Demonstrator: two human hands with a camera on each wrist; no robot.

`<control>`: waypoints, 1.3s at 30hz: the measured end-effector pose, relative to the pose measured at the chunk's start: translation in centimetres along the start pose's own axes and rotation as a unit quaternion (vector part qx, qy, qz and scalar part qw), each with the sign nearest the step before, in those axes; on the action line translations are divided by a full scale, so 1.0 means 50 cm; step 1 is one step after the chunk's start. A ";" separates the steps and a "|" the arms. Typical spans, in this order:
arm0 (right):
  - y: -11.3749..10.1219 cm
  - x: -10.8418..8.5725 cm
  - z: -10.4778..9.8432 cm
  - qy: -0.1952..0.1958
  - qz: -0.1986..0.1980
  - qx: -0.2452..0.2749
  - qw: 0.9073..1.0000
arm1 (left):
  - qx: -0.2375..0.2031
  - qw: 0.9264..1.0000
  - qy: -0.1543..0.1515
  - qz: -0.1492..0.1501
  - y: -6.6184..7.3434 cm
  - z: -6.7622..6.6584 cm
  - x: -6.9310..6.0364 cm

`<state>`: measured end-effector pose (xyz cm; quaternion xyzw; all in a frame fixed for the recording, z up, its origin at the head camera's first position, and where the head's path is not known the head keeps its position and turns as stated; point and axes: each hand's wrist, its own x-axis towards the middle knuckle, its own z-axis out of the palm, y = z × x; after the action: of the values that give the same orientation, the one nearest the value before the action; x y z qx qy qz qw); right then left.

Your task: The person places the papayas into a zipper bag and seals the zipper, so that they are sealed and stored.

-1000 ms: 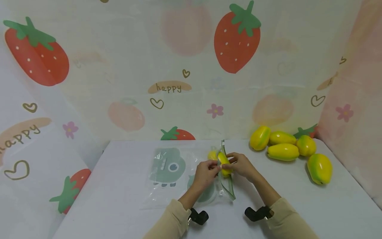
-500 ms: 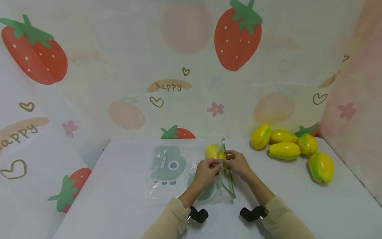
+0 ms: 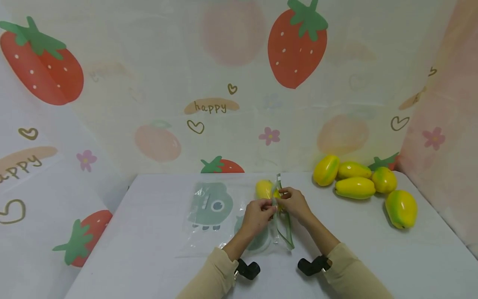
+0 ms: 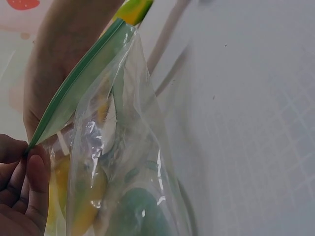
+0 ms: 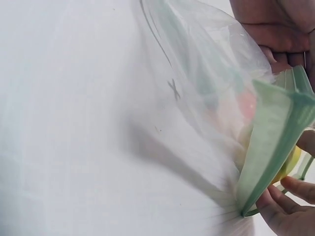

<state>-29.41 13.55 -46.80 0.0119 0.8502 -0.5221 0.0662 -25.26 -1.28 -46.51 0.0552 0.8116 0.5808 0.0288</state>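
Note:
A clear zip bag (image 3: pixel 224 245) with a green zip and a green cartoon print lies across the middle of the table, its mouth facing right. My left hand (image 3: pixel 257 216) pinches the green zip edge (image 4: pixel 74 83) between thumb and fingers. At the bag's mouth, my right hand (image 3: pixel 295 203) holds a yellow-green papaya (image 5: pixel 290 164), which is partly hidden by the fingers and the zip strip. Yellow fruit (image 3: pixel 263 189) shows through the plastic behind the left hand. Whether this is the same papaya or a second one, I cannot tell.
Several more papayas (image 3: pixel 354 188) lie at the table's back right, one papaya (image 3: pixel 401 209) nearer than the others. The white table (image 3: pixel 123 241) meets a printed backdrop (image 3: pixel 231 137) at the back. Black wrist cameras (image 3: pixel 248 270) hang under both sleeves.
The papaya at the mouth has moved left and inward, and more yellow shows through the bag. My right hand has followed it slightly left; my left hand has stayed on the zip edge.

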 end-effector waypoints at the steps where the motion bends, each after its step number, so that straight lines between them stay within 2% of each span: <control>1: 0.000 0.000 0.000 -0.001 0.002 0.007 1.000 | 0.000 1.000 0.000 -0.002 0.001 0.000 0.000; 8: 0.005 0.004 0.011 0.013 -0.011 0.073 0.997 | -0.003 1.000 0.006 0.010 0.000 0.000 -0.002; 12: 0.009 0.004 0.021 -0.004 -0.011 0.088 0.996 | -0.008 1.000 0.007 0.009 -0.007 0.002 -0.005; 18: 0.017 0.007 0.021 -0.070 -0.008 0.078 0.994 | -0.016 1.000 0.001 0.012 -0.012 0.002 -0.005; 21: 0.014 0.010 0.013 -0.086 -0.013 0.080 0.993 | -0.016 1.000 0.002 0.021 -0.009 -0.001 -0.002; 28: 0.009 0.012 -0.014 -0.086 -0.011 0.099 0.991 | -0.016 1.000 0.001 0.015 -0.006 -0.005 0.004; 39: 0.009 0.005 -0.061 -0.070 -0.033 0.049 0.996 | -0.057 0.998 0.011 0.010 -0.007 0.005 -0.001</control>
<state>-29.91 16.47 -45.88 -0.0495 0.8167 -0.5647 0.1079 -25.18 -1.16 -46.92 0.0550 0.7771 0.6267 0.0169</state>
